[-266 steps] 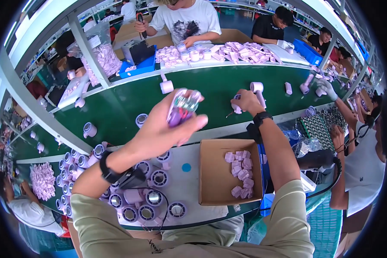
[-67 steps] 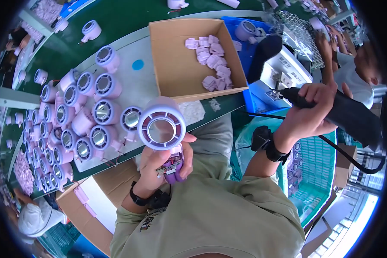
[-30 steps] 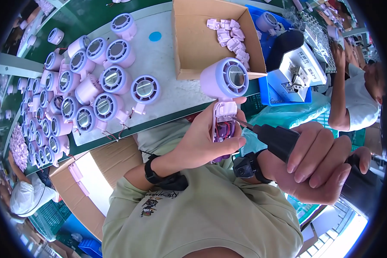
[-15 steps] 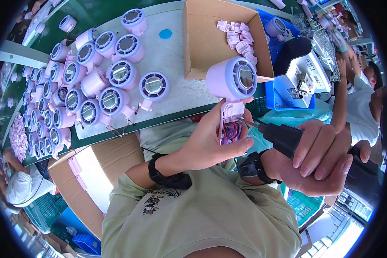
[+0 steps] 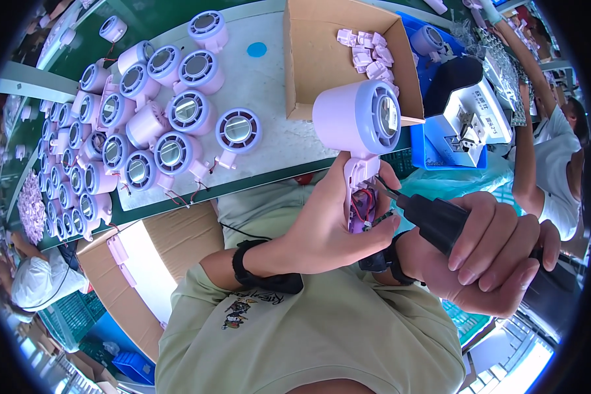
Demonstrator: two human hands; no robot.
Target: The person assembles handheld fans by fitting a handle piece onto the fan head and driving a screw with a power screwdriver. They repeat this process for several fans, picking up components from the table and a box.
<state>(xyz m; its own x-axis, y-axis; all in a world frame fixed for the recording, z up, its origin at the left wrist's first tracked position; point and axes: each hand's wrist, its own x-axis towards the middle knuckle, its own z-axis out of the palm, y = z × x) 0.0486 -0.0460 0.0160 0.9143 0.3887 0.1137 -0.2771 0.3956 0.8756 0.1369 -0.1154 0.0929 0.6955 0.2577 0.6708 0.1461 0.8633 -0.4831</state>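
My left hand (image 5: 318,230) is closed around the handle of a lilac handheld fan (image 5: 351,121). Its round head points up and faces right. The handle is open on one side and shows red and dark wires (image 5: 362,202) and a small board end near my thumb. My right hand (image 5: 496,256) grips a black power screwdriver (image 5: 433,220). Its thin bit reaches the upper part of the handle beside my left fingers; the very tip is hidden there.
Many similar fans (image 5: 189,111) stand on the table to the left, some with loose wires. Beyond my hands sits a cardboard box (image 5: 318,62) with small pink parts (image 5: 377,59). Right of it, a blue bin (image 5: 430,154) holds a white box (image 5: 466,108). A co-worker (image 5: 555,161) is at far right.
The fan has turned in my left hand, its face now more to the right. The wires in the handle show more clearly. My right hand and screwdriver have shifted slightly lower.
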